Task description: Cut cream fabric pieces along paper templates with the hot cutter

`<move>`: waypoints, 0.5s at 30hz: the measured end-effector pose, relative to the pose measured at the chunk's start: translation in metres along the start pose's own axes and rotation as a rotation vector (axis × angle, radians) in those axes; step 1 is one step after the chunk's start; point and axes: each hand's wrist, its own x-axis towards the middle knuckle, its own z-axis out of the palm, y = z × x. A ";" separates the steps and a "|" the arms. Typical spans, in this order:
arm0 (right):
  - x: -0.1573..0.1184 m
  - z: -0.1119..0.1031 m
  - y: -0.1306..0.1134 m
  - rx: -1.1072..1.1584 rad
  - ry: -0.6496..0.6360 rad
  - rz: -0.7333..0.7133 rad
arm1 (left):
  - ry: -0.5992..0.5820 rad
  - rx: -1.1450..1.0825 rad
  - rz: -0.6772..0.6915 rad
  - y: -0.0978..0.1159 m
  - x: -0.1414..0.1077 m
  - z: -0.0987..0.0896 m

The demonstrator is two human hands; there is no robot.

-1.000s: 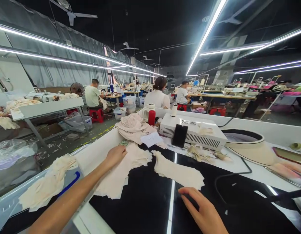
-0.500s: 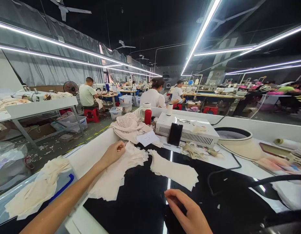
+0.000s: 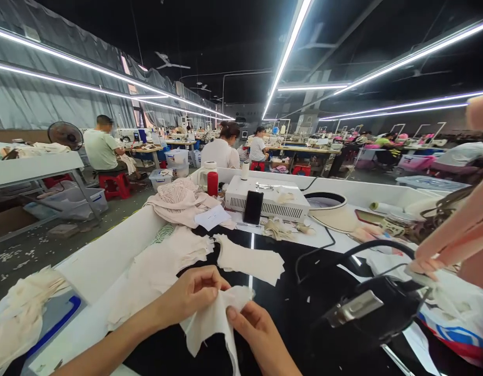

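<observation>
A cream fabric piece [image 3: 210, 326] hangs between my two hands above the black tabletop [image 3: 299, 324]. My left hand [image 3: 194, 292] pinches its upper left edge between thumb and fingers. On the other side my right hand [image 3: 259, 326] grips the upper right edge, thumb on top. Behind my left hand lies a spread stack of cream fabric pieces [image 3: 151, 266]. Just beyond my hands is a smaller stack of cream pieces [image 3: 251, 259], lying flat. The lower end of the held piece drops partly behind my right hand.
A white machine box [image 3: 270, 197] stands at the back with a phone [image 3: 252, 207] leaning on it. A red bottle [image 3: 212, 184] and a paper slip [image 3: 212, 217] are left of it. Black sewing equipment [image 3: 382, 308] is at right, beside another person's arm [image 3: 456, 224]. Several people sit farther off.
My left hand has come from the larger stack toward the middle, and a cream fabric piece is now held in both hands. The view has turned right, bringing another person's arm into sight.
</observation>
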 end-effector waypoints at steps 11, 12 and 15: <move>-0.013 0.000 -0.019 -0.132 0.074 0.004 | 0.009 -0.133 -0.348 -0.011 0.001 0.002; -0.013 0.001 -0.018 -0.142 0.058 0.003 | -0.011 -0.114 -0.362 -0.011 0.001 0.004; -0.015 0.004 -0.017 -0.192 0.038 0.028 | -0.032 -0.073 -0.325 -0.010 0.003 0.010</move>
